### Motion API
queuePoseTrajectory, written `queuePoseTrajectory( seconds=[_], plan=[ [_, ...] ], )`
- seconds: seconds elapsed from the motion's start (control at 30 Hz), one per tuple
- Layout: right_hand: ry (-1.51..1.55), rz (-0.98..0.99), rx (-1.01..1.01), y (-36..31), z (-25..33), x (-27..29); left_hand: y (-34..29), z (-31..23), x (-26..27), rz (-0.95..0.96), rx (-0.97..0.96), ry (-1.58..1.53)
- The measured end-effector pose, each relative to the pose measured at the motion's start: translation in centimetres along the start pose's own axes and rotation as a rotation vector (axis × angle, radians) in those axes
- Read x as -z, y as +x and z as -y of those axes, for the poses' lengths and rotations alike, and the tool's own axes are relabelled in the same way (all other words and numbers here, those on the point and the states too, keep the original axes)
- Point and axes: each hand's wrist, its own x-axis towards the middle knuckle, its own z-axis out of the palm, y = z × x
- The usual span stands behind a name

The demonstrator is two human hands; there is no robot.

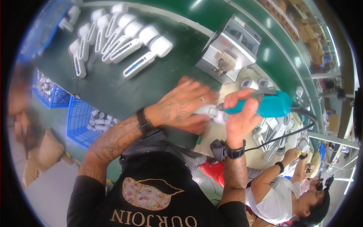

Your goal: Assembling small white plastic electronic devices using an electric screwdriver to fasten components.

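Both hands closed. My right hand (244,117) clenches teal power tool (276,104), smooth rounded housing, long axis near level, nose toward 9 o'clock. My left hand (185,106) grasps curved white part (206,110) by tool's nose, above reddish mat (194,130). From grip: glossy round-headed white pieces (160,46), 10 o'clock; boxy metal machine (230,49), 12.

Over at the green bench (109,85), left hand (183,104) on a white part (207,110), right hand (242,118) around a teal power tool (275,105), white units (160,46) fanned out beyond
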Motion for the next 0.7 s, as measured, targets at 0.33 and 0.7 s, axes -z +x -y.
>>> queuePoseTrajectory(
  seconds=[0.33,0.7],
  plan=[
    [0.045,0.033,0.004,-0.1,-1.1,0.4,-0.1,-0.1,-0.4,-0.009,-0.019,0.074],
    [-0.110,-0.059,0.160,9.9,-1.3,-4.1,-0.1,0.0,0.5,-0.020,-0.006,-0.009]
  ],
)
